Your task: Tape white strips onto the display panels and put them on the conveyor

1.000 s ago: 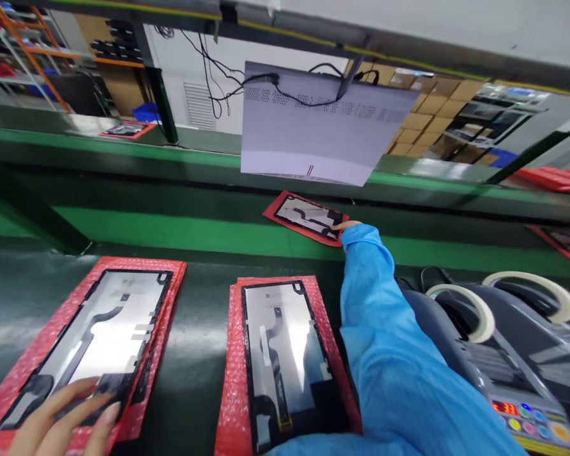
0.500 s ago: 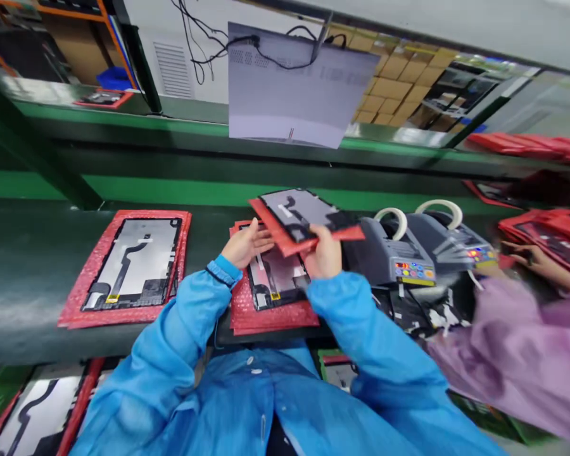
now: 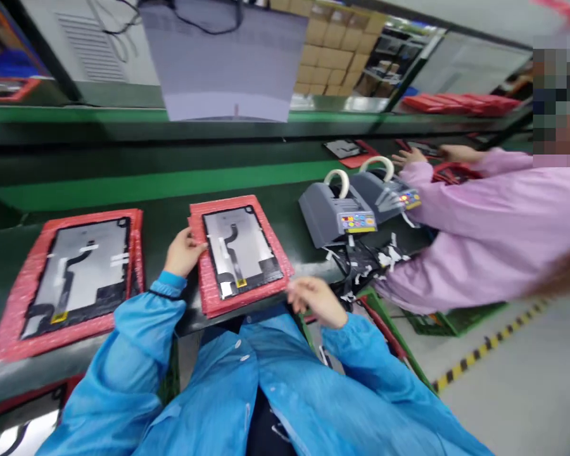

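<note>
Two stacks of red bubble-wrap sleeves lie on the dark surface [image 3: 161,221], each with a display panel face down on top. The middle stack [image 3: 240,256] sits at twelve o'clock from the person's lap, its near edge at the rim of the surface; its panel [image 3: 240,250] shows a silver back with a black flex cable and a small yellow tab at the bottom, presumably turned that way so the cable side can be reached. The left hand [image 3: 183,252] rests at nine o'clock of this stack, fingertips touching its red edge as if to square it up; the grip is loose and closes on nothing. The right hand [image 3: 316,301] hovers at four o'clock of the stack, just off the surface's rim, its grip open and empty with fingers slightly curled.

At nine o'clock, apart from the middle one, lies the second stack [image 3: 71,278] with its own panel. At two o'clock stand two grey tape dispensers [image 3: 349,212], cut strips of tape hanging below them within easy reach. Beyond, a co-worker's pink sleeve [image 3: 479,228] stretches toward another red sleeve.
</note>
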The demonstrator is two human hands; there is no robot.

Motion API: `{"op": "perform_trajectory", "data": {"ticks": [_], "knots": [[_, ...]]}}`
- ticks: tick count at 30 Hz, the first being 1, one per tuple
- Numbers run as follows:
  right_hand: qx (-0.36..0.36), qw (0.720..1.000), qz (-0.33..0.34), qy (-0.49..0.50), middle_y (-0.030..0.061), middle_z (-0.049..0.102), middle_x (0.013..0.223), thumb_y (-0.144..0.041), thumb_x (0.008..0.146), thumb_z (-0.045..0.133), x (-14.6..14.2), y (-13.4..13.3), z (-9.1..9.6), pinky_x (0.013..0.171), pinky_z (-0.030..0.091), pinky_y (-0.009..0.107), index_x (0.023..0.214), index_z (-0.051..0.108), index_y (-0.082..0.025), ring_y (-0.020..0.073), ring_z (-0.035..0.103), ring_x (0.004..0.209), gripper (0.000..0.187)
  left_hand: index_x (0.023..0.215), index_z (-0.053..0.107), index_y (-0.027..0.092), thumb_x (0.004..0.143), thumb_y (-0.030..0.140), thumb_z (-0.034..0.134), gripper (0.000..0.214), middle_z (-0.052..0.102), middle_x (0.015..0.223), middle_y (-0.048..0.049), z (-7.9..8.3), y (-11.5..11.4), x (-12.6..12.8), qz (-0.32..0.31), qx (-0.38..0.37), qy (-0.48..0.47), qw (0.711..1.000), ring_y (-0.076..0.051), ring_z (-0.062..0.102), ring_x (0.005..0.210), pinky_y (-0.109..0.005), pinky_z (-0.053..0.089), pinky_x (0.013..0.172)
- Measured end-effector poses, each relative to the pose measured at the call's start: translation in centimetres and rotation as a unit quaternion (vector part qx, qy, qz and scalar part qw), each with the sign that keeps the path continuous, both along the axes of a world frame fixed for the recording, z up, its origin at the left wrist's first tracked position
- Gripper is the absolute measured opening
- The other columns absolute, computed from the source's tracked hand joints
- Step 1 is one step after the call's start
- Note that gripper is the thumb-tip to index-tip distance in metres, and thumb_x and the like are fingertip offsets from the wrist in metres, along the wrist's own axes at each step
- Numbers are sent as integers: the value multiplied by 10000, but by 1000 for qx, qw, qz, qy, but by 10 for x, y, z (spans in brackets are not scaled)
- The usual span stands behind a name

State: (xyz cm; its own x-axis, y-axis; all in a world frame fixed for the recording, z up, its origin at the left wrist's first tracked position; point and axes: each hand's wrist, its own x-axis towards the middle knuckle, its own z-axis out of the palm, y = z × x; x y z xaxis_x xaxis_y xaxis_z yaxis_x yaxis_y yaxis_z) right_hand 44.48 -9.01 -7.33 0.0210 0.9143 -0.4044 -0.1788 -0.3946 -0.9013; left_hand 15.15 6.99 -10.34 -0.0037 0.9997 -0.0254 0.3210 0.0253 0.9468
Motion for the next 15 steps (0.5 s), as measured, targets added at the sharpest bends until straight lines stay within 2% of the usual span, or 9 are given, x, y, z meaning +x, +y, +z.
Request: {"op": "perform_trajectory", "data": {"ticks": [1,2,3,4,7,10,13,15], "knots": [[42,991,-126,-31,-36,597,490,-410,575,792,21,0,0,334,336,151,666,591,-160,65,504,361,334,1218,495,163,671,240,727,599,597,637,54,-2,2,-2,0,1,14,1000,-172,604,632,-328,468,695],[71,968,-237,-50,-49,575,479,-427,574,786,41,2,1,341,345,150,661,578,-167,60,498,366,345,1237,478,195,680,250,729,613,588,630,59,-5,4,-4,2,4,29,1000,-176,599,613,-335,464,675],[84,942,-318,-57,-51,566,484,-450,579,776,59,5,1,351,360,152,668,572,-171,60,503,379,358,1240,475,228,682,264,736,618,581,624,60,-6,6,-6,1,10,44,999,-180,594,595,-346,460,660],[85,925,-367,-55,-45,572,501,-474,589,764,74,10,2,365,380,157,684,573,-171,65,518,399,370,1232,483,254,683,284,746,609,577,623,56,-7,8,-7,-8,22,57,998,-186,590,583,-363,457,656],[64,914,-398,-39,-10,611,571,-488,593,758,99,28,2,399,412,168,718,588,-159,74,552,451,391,1133,571,271,720,404,733,463,607,690,6,3,9,-10,-26,127,135,982,-228,605,667,-432,454,726],[96,902,-416,-67,-30,560,535,-442,563,780,99,40,3,402,373,159,650,551,-159,56,505,439,374,986,656,210,811,469,627,314,660,883,-76,26,7,-5,-63,280,227,930,-274,597,900,-469,429,868],[203,874,-418,-145,-56,500,516,-463,602,754,83,42,12,401,310,161,649,527,-174,45,434,427,370,910,688,165,879,405,534,287,689,981,-97,43,10,9,-177,366,289,867,-254,573,970,-469,418,928],[256,884,-345,-185,-51,507,540,-485,658,719,64,48,22,424,312,179,694,544,-185,55,424,446,349,969,700,180,907,357,483,287,700,1050,-79,44,17,17,-270,362,295,842,-247,549,1039,-466,406,962]]}}
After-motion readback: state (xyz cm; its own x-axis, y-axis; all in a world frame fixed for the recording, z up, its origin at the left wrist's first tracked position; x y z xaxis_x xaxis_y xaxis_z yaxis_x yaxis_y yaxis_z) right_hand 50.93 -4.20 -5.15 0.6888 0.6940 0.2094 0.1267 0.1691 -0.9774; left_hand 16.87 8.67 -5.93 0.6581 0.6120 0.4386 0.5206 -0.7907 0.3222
